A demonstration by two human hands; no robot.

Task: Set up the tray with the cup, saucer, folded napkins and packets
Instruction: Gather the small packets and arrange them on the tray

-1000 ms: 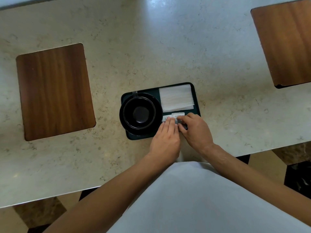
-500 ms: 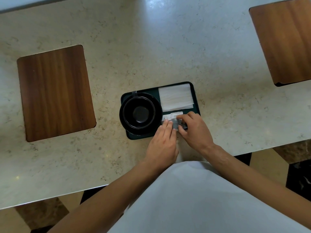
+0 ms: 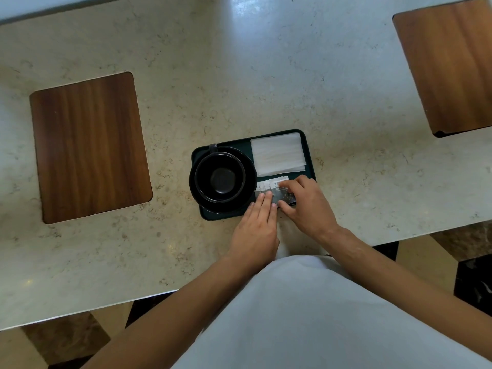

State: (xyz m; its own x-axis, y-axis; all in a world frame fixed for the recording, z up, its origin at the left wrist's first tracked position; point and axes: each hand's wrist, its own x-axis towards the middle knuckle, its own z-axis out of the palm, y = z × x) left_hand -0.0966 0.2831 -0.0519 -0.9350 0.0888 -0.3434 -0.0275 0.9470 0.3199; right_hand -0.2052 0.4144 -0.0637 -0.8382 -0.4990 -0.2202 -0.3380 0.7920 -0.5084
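- On the marble counter [image 3: 239, 75] in front of you, a dark green tray [image 3: 310, 155] is sitting between two wooden inlays, one to your left [image 3: 89, 147] and one at the far right [image 3: 452, 65].
- Filling the tray's left half, a black cup [image 3: 219, 179] is standing upright on a black saucer [image 3: 247, 193], its handle pointing away from you.
- Lying flat in the tray's far right corner are the folded white napkins [image 3: 278, 155], just beside the cup and saucer.
- Your left hand [image 3: 255, 233] is reaching over the tray's near edge with its fingers straight and together, the fingertips [image 3: 263, 197] pressing down on the left end of the packets [image 3: 271, 185] (nothing is being gripped on this side).
- Your right hand [image 3: 306, 206] is curling over the right end of those packets, thumb at the near edge and fingers at the far edge, pinching them.
- The packets are lying in the tray's near right part, white ones fanned out just below the napkins and a darker printed one under your fingers; how many there are cannot be told.
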